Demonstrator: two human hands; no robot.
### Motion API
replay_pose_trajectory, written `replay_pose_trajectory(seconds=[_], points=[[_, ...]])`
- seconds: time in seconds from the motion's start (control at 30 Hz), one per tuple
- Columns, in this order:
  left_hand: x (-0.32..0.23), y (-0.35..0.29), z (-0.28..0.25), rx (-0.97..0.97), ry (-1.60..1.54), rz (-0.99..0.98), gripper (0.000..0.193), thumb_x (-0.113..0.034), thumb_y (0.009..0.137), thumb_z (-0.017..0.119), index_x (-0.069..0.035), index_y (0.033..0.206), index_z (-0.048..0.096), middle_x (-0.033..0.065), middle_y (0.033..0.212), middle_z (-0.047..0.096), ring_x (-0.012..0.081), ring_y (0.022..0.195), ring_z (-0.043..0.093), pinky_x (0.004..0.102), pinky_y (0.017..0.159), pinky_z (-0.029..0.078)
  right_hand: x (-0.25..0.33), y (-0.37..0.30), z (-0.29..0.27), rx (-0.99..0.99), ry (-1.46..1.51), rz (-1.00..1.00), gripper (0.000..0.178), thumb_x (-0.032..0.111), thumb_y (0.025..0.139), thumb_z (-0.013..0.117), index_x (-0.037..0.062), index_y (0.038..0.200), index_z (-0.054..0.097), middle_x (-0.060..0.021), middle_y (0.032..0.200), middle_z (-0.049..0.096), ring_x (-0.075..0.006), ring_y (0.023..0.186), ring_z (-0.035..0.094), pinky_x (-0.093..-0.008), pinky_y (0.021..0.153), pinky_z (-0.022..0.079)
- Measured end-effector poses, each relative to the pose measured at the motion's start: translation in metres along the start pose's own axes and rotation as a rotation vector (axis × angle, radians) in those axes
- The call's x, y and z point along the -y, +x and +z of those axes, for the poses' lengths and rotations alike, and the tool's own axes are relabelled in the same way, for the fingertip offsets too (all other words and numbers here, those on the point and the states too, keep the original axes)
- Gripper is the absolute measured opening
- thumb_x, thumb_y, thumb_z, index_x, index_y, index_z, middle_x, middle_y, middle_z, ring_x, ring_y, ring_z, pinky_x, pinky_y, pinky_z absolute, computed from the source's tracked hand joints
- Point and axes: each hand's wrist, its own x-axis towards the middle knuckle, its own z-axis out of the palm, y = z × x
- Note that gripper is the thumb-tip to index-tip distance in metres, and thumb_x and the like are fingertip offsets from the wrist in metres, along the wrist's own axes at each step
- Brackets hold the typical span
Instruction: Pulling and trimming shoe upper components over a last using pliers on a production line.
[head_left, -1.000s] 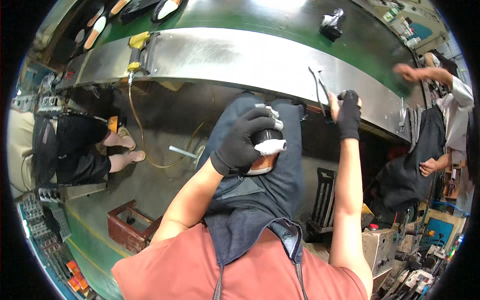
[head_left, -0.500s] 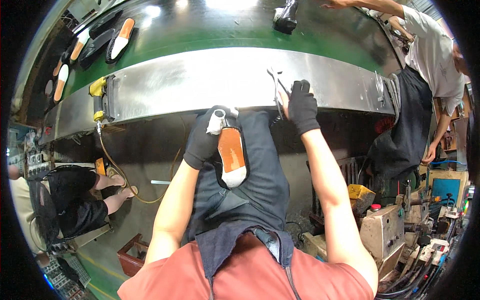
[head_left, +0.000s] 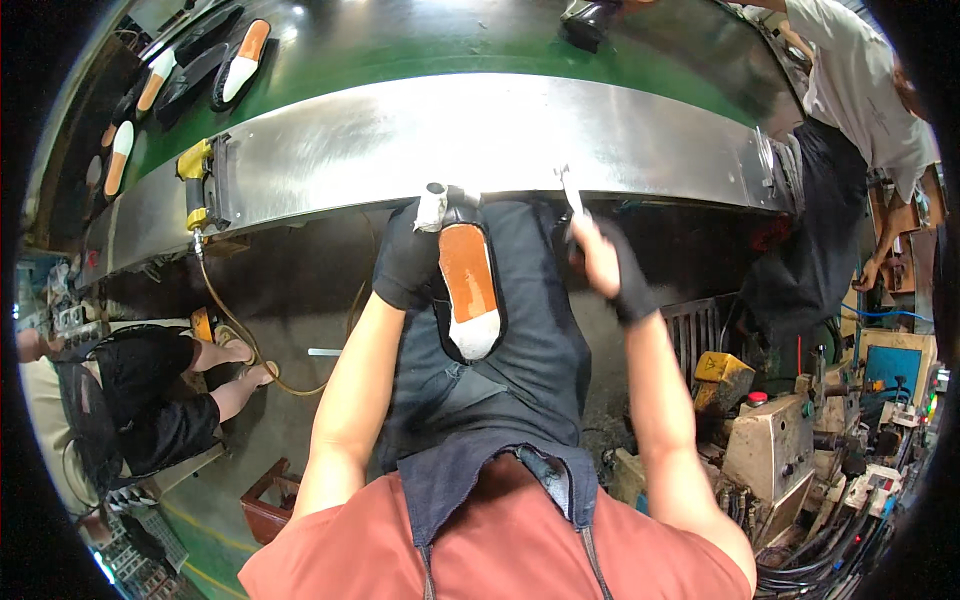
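Note:
A black shoe (head_left: 468, 275) rests sole-up on my lap, its toe toward me. Its underside shows a brown insole and a white toe part. My left hand (head_left: 406, 265), in a black fingerless glove, is closed around the heel end, beside a crumpled whitish wrap (head_left: 431, 208). To the right, my right hand (head_left: 612, 268), gloved the same way, is closed on metal pliers (head_left: 572, 190). The pliers' head points up over the bench edge, apart from the shoe. Motion blurs the right fingers and the tool a little.
A metal bench ledge (head_left: 330, 150) runs across in front, with a green belt (head_left: 400, 45) beyond it. A yellow air tool (head_left: 197, 185) with a hose lies at left. Several shoes (head_left: 242, 65) sit far left. A co-worker (head_left: 860, 90) stands at right, near machinery (head_left: 770, 450).
My right hand has come down and nearer with the pliers, turning them upright. The left hand and shoe shift slightly. A dark shoe at the far side moved up toward the frame's edge.

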Motion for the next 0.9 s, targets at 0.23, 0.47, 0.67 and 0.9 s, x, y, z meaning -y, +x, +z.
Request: replay_pose_trajectory(seconds=[0.23, 0.47, 0.67, 0.9], points=[[0.005, -0.006, 0.002, 0.054, -0.212, 0.011, 0.053, -0.049, 0.104, 0.044, -0.002, 0.119, 0.063, 0.0125, 0.114, 0.068, 0.0228, 0.103, 0.067, 0.0360, 0.091, 0.055, -0.018, -0.111, 0.089, 0.482, 0.865, 0.115, 0.056, 0.039, 0.109, 0.035, -0.0079, 0.136, 0.049, -0.0076, 0.117, 0.064, -0.0161, 0.106, 0.059, -0.0293, 0.102, 0.042], [-0.015, -0.015, 0.016, 0.030, -0.324, 0.008, 0.055, -0.052, 0.102, 0.046, -0.002, 0.114, 0.066, 0.0110, 0.110, 0.070, 0.0222, 0.098, 0.068, 0.0351, 0.089, 0.055, -0.003, -0.086, 0.080, 0.737, 1.187, 0.214, 0.059, 0.039, 0.109, 0.033, -0.0116, 0.137, 0.047, -0.0190, 0.128, 0.062, -0.0232, 0.117, 0.060, -0.0350, 0.107, 0.042], [-0.018, -0.028, 0.020, -0.017, -0.155, 0.109, 0.059, -0.053, 0.103, 0.043, 0.000, 0.111, 0.068, 0.0122, 0.109, 0.070, 0.0210, 0.105, 0.065, 0.0355, 0.094, 0.050, 0.011, -0.103, 0.085, 0.444, 0.452, 0.070, 0.043, 0.041, 0.108, 0.038, 0.0050, 0.094, 0.058, -0.0019, 0.075, 0.055, -0.0164, 0.065, 0.053, -0.0328, 0.065, 0.044], [-0.030, -0.036, 0.020, 0.055, 0.017, 0.256, 0.049, -0.039, 0.101, 0.046, 0.004, 0.115, 0.066, 0.0158, 0.121, 0.065, 0.0264, 0.113, 0.061, 0.0387, 0.102, 0.046, -0.011, -0.105, 0.147, -0.039, 0.080, -0.418, 0.019, 0.017, 0.101, 0.049, 0.0004, 0.094, 0.055, -0.0168, 0.080, 0.055, -0.0323, 0.072, 0.055, -0.0422, 0.066, 0.043]])
